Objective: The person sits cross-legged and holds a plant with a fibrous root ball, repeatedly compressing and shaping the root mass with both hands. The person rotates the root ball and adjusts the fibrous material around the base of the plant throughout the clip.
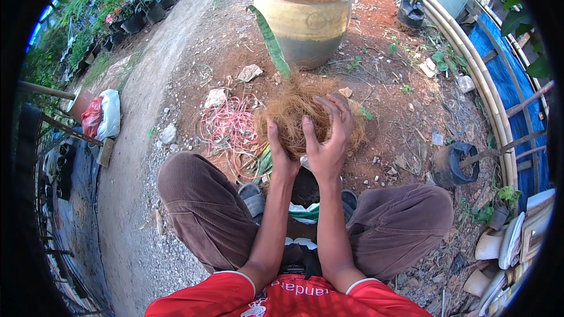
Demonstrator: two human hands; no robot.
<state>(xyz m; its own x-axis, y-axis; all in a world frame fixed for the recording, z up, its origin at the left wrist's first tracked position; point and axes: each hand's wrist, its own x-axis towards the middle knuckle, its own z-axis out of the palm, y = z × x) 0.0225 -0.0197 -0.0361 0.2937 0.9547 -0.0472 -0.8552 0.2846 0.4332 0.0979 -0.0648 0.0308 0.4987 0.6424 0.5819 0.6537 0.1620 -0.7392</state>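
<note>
Left hand: is pressing against the near left side of the brown fibre, one digit pointing up; I cannot tell how its other fingers are lying.
Right hand: is cupping the near right side, thumb standing apart, fingers curving close together.
Fibre: is sitting bunched between both hands, nearer than the big pot.
Leaf: is rising at the fibre's far edge.
Pink string: is lying tangled to the left.

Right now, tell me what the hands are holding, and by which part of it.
A loose clump of brown fibre, cupped by the left hand at its near left and the right hand at its right.
</note>
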